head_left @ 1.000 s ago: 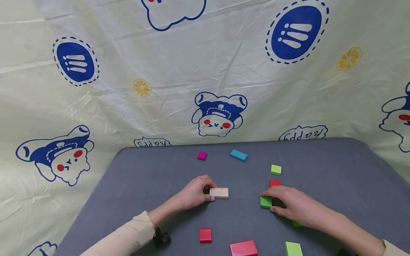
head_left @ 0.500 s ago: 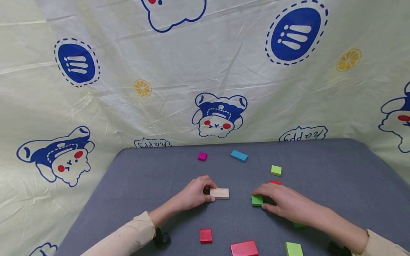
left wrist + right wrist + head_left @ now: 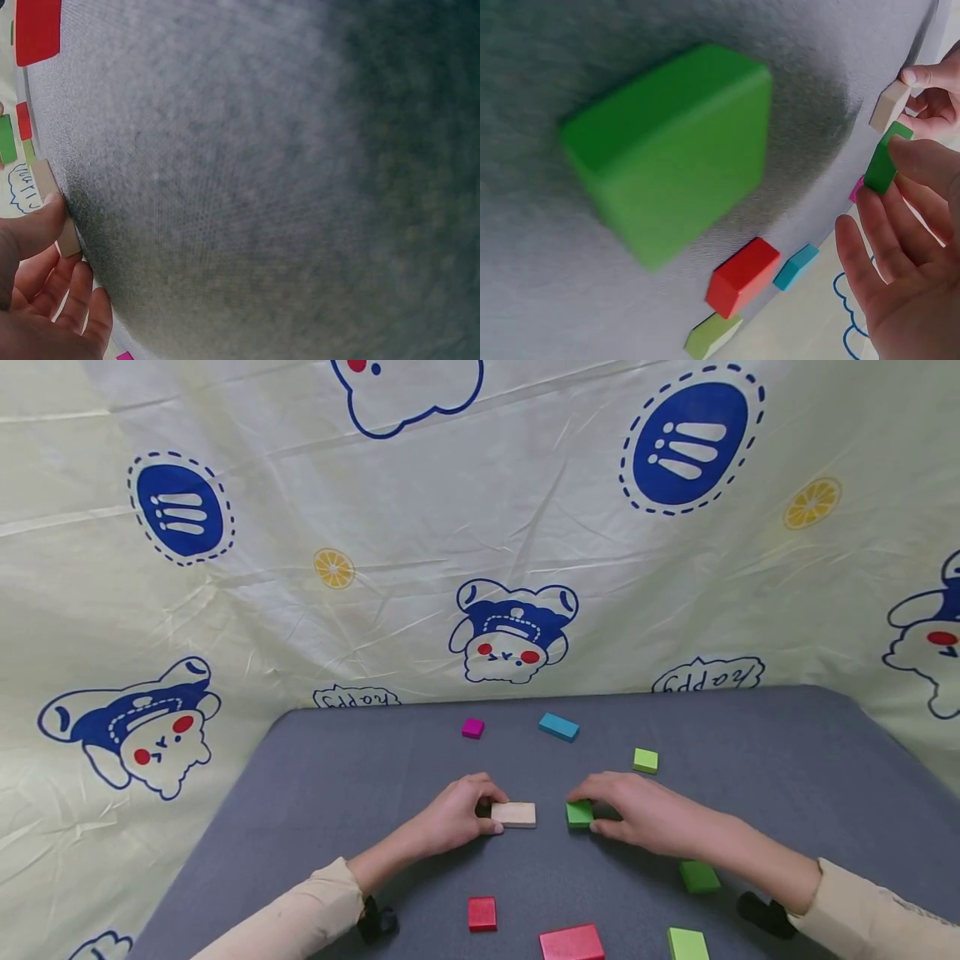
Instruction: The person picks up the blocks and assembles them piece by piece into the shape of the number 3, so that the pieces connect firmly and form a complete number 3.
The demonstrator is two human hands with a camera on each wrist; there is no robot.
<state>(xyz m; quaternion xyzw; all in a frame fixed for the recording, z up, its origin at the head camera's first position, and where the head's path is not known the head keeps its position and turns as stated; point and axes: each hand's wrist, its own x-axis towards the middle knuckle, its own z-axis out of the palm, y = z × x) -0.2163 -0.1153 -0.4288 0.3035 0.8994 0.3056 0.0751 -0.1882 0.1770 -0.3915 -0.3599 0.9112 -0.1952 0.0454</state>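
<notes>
I see the left hand (image 3: 456,811) pinching the pale block (image 3: 517,814), its thumb hiding part. Right of it, the right hand (image 3: 643,810) pinches a green block (image 3: 579,816); on the pale block's near side, a red slab (image 3: 572,942) is cut off.

On the pale cloth (image 3: 420,510) hanging at the back, I can make out what looks like "happy" in blue letters, once in a left-hand bubble (image 3: 356,696) and once in a right-hand bubble (image 3: 708,675). Higher up, two blue ovals (image 3: 178,508) (image 3: 678,468) each carry three white dot-and-bar signs, rather like exclamation marks. The right sleeve (image 3: 855,897) bears small dark marks, too tiny for me to read.
</notes>
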